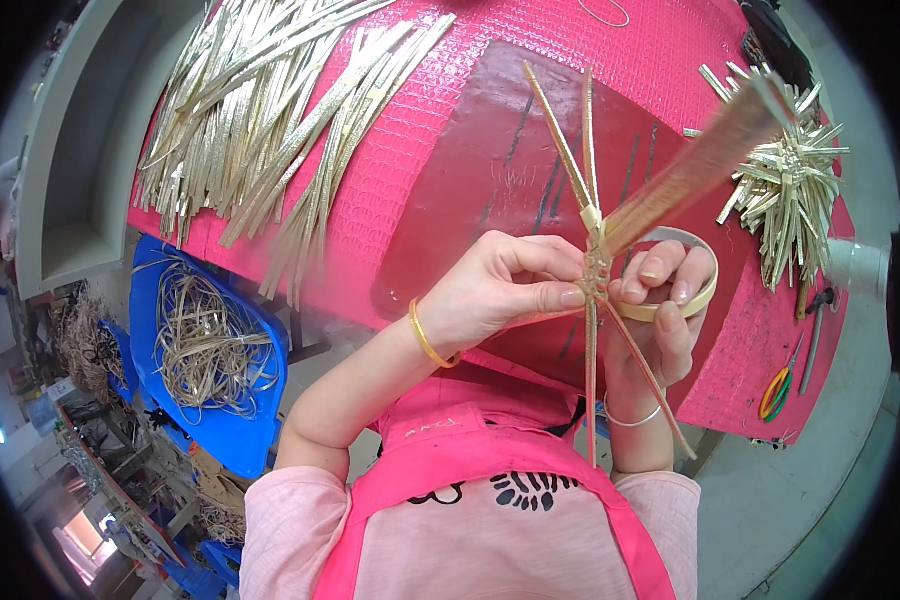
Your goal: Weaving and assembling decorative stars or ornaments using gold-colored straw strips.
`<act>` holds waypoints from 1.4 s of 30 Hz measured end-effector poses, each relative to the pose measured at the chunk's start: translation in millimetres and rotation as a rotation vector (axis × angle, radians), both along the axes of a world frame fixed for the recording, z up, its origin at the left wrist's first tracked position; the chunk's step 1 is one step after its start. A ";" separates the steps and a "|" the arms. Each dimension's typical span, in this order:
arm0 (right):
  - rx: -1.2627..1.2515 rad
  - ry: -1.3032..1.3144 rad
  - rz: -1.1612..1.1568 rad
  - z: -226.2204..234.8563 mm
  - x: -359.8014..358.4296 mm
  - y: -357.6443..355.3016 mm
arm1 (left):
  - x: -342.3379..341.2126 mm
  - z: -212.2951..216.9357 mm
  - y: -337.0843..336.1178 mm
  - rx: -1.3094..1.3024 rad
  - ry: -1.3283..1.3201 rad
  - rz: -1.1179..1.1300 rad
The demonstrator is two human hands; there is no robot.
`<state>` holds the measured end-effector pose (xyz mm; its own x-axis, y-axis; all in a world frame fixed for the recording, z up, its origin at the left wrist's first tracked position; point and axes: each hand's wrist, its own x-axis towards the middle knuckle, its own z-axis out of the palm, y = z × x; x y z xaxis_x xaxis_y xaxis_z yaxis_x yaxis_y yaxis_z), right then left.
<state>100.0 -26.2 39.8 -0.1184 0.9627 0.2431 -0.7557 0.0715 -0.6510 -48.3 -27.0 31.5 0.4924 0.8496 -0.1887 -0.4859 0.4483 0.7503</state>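
Note:
My left hand [520,283] pinches the knotted middle of a star-like piece of gold woven strips [597,255] between thumb and fingers. Thin strip ends stick out from that middle, two pairs up and down, and a wide band slants to the upper right, blurred. Beside it my right hand [670,285] is closed, its fingers curled close to the woven middle. Around those fingers hangs a pale yellow ring [708,292] like a thin roll of tape. Whether the right fingertips also touch the strips cannot be made out.
Under the hands lies a dark red board [440,215] on a pink table cover [370,165]. Loose gold strips [260,110] are heaped at far left; finished-looking gold strip bundles [795,175] lie at right, near scissors [778,390]. A blue bin [270,405] holds tangled strips.

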 end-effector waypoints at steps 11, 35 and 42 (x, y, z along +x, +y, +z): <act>0.256 -0.877 -0.338 -18.9 9.4 4.6 | -15.1 4.5 -1.9 0.234 0.153 0.035; -0.329 -0.508 -0.029 -17.0 -19.7 12.4 | 22.1 -10.7 2.1 0.060 0.320 0.487; -0.310 -0.596 -0.069 -8.5 -18.6 15.3 | 22.5 -5.6 -1.9 0.132 0.342 0.470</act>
<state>81.4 -10.8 31.3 -0.0828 0.9876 -0.1334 -0.2617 -0.1507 -0.9533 -25.7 -28.9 25.9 -0.0123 0.9889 -0.1481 -0.3310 0.1358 0.9338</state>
